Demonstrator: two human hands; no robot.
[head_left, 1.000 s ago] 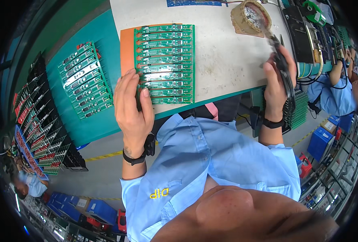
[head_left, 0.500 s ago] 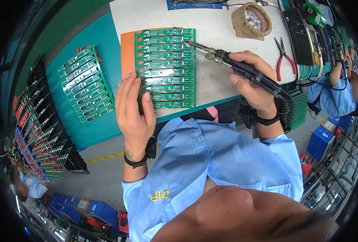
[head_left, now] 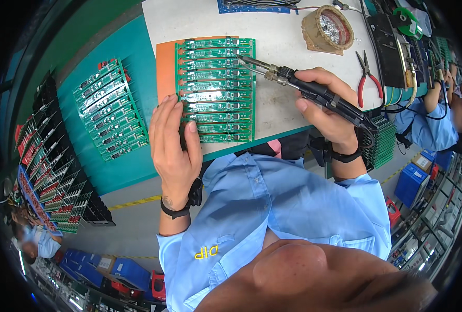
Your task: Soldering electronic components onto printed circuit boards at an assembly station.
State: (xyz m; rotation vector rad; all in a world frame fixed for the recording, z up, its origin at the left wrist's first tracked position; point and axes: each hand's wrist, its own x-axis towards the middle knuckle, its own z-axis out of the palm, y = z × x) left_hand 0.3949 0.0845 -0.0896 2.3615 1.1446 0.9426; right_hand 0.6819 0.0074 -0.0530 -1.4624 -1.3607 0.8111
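Note:
In my right hand (head_left: 327, 104) is a black soldering iron (head_left: 319, 92), its fingers wrapped round the handle. The iron's metal tip reaches the right part of a green circuit board panel (head_left: 215, 86), near its upper rows; whether it touches is too small to tell. The panel consists of several narrow strips side by side and lies on an orange sheet (head_left: 166, 67). My left hand (head_left: 173, 138) lies with fingers stretched out and thumb apart on the panel's lower left corner. A second green panel (head_left: 111, 112) with parts on it lies further left on the teal mat (head_left: 132, 47).
A round tan pot (head_left: 327, 30) with silvery contents stands at the back right. Red-handled pliers (head_left: 367, 80) lie right of the iron. Boards stand in a black rack (head_left: 80, 192) at left, and stacked green boards (head_left: 381, 140) at right. Co-workers sit at both sides.
The iron's tip has shifted slightly left and down over the panel. My left hand keeps its place on the corner. The whole view has moved a little.

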